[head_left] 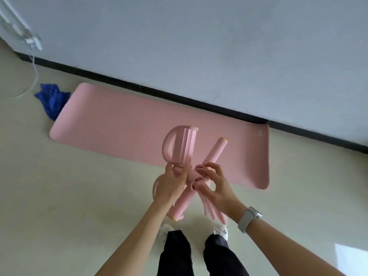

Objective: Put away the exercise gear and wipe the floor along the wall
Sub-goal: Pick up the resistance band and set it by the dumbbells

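Observation:
I hold a pink pedal resistance puller (pixel 184 145) in the air above the floor. It has flat elastic bands, a curved handle at the top left and a foam-covered bar (pixel 214 151) running diagonally. My left hand (pixel 171 184) grips the bands near the crossing point. My right hand (pixel 212 182) pinches the middle joint, fingers curled around it. A pink yoga mat (pixel 119 124) lies unrolled on the floor along the wall. A blue cloth (pixel 52 100) lies crumpled at the mat's left end.
A black skirting board (pixel 179 97) runs under the white wall. A white cable (pixel 33 76) trails from a fixture (pixel 32 42) in the left corner down to the floor. My feet in white shoes (pixel 221 231) stand below the hands on pale flooring.

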Motion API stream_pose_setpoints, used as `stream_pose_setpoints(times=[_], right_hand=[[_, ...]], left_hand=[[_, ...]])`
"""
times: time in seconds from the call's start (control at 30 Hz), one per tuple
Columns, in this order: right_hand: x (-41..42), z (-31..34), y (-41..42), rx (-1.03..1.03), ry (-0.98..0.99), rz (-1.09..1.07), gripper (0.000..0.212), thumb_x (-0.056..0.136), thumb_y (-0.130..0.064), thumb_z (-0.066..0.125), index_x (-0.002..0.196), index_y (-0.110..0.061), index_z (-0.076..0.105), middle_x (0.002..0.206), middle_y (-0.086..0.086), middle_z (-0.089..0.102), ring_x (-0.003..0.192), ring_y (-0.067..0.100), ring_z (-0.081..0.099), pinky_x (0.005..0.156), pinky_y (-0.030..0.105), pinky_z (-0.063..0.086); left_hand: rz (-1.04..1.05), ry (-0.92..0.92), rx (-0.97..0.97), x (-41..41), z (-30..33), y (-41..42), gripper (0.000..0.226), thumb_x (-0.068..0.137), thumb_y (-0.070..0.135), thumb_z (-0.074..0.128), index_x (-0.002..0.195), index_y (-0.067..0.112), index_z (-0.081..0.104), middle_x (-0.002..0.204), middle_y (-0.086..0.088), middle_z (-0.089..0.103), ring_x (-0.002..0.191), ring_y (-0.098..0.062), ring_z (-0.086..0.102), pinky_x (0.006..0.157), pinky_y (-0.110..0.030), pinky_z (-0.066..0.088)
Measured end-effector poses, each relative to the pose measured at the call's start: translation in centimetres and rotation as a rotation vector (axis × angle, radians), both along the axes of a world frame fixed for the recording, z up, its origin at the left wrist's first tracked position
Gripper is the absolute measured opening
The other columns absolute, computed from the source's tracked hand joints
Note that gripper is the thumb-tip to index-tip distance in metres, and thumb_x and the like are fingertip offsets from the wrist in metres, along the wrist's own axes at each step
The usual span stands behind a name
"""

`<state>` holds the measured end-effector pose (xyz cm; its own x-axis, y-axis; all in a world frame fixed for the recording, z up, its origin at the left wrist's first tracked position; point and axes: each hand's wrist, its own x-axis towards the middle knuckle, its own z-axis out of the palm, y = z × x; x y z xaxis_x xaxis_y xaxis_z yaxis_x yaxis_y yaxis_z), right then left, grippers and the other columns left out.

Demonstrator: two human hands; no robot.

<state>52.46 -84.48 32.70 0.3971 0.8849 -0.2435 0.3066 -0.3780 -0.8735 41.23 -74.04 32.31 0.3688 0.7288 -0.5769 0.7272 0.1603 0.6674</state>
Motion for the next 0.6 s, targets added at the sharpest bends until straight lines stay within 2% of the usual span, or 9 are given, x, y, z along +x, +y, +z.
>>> stream_pose_setpoints(times=[0.07, 0.1, 0.2, 0.3, 0.37, 0.4, 0.47, 0.53, 0.6], right_hand=[[1.2, 1.3, -2.0, 0.06, 0.075, -0.222, 0.029, 0.079, -0.042, 0.061, 0.102, -0.025, 0.054, 0.115, 0.001, 0.044, 0.103, -0.001, 0.053, 0.093, 0.014, 0.042], [1.9, 2.0, -2.9, 0.094, 0.129, -0.373, 0.023, 0.084, -0.035, 0.061, 0.101, -0.026, 0.049, 0.115, 0.005, 0.044, 0.099, 0.004, 0.057, 0.088, 0.018, 0.046], [5.0, 3.1, -6.0, 0.147, 0.206, -0.75, 0.034, 0.09, -0.016, 0.056, 0.119, -0.013, 0.038, 0.118, 0.008, 0.043, 0.08, -0.008, 0.061, 0.068, 0.009, 0.048], [8.7, 3.5, -10.3, 0.154, 0.221, -0.878, 0.054, 0.09, -0.017, 0.056, 0.137, -0.01, 0.03, 0.114, 0.004, 0.053, 0.073, -0.013, 0.058, 0.061, 0.007, 0.046], [10.9, 4.3, -13.5, 0.155, 0.194, -0.872, 0.036, 0.089, -0.013, 0.056, 0.123, -0.005, 0.048, 0.093, 0.004, 0.06, 0.062, -0.006, 0.057, 0.057, 0.008, 0.044], [11.9, 4.8, -15.2, 0.156, 0.18, -0.873, 0.025, 0.088, -0.012, 0.057, 0.111, -0.002, 0.054, 0.084, 0.004, 0.06, 0.062, -0.002, 0.056, 0.058, 0.012, 0.045], [13.7, 5.6, -19.1, 0.168, 0.18, -0.897, 0.012, 0.086, -0.013, 0.059, 0.096, -0.007, 0.056, 0.086, 0.004, 0.061, 0.077, 0.011, 0.059, 0.072, 0.026, 0.05], [15.3, 6.3, -23.5, 0.183, 0.198, -0.916, 0.011, 0.085, -0.013, 0.062, 0.092, -0.013, 0.054, 0.091, 0.004, 0.06, 0.087, 0.022, 0.06, 0.083, 0.041, 0.053], [16.8, 7.0, -28.2, 0.186, 0.217, -0.939, 0.013, 0.084, -0.013, 0.063, 0.091, -0.013, 0.052, 0.09, 0.004, 0.059, 0.085, 0.025, 0.061, 0.084, 0.05, 0.053]], left_hand=[[0.043, -0.157, -0.039, 2.5, 0.6, -1.6, 0.051, 0.085, 0.05, 0.053, 0.122, 0.016, 0.046, 0.096, -0.002, 0.065, 0.091, -0.024, 0.064, 0.08, -0.035, 0.052], [0.033, -0.212, -0.035, 3.7, 1.2, -2.4, 0.046, 0.084, 0.044, 0.058, 0.113, 0.009, 0.051, 0.088, 0.001, 0.063, 0.084, -0.022, 0.064, 0.073, -0.033, 0.052], [-0.131, -0.307, 0.001, 7.1, 2.5, -5.1, 0.028, 0.081, 0.027, 0.067, 0.099, 0.012, 0.052, 0.079, 0.011, 0.054, 0.073, -0.011, 0.059, 0.061, -0.023, 0.046], [-0.298, -0.359, 0.027, 10.7, 3.5, -9.3, 0.043, 0.074, 0.022, 0.073, 0.105, 0.02, 0.044, 0.085, 0.016, 0.055, 0.081, -0.011, 0.059, 0.06, -0.013, 0.043], [-0.344, -0.368, 0.002, 13.2, 4.7, -13.0, 0.064, 0.061, 0.037, 0.08, 0.108, 0.017, 0.04, 0.087, 0.013, 0.056, 0.084, -0.016, 0.059, 0.061, -0.015, 0.044], [-0.351, -0.349, -0.009, 14.5, 5.2, -14.9, 0.074, 0.054, 0.046, 0.079, 0.109, 0.016, 0.038, 0.089, 0.009, 0.057, 0.085, -0.018, 0.06, 0.062, -0.021, 0.044], [-0.337, -0.305, 0.051, 17.0, 5.9, -18.6, 0.072, 0.059, 0.044, 0.078, 0.111, 0.014, 0.037, 0.094, 0.003, 0.057, 0.086, -0.022, 0.059, 0.064, -0.025, 0.04], [-0.33, -0.318, 0.18, 19.3, 6.1, -22.1, 0.061, 0.067, 0.034, 0.078, 0.11, 0.012, 0.042, 0.103, -0.002, 0.057, 0.089, -0.021, 0.058, 0.066, -0.023, 0.039], [-0.385, -0.361, 0.292, 21.6, 6.3, -25.7, 0.06, 0.066, 0.03, 0.078, 0.112, 0.008, 0.047, 0.115, -0.009, 0.054, 0.1, -0.025, 0.057, 0.073, -0.027, 0.044]])
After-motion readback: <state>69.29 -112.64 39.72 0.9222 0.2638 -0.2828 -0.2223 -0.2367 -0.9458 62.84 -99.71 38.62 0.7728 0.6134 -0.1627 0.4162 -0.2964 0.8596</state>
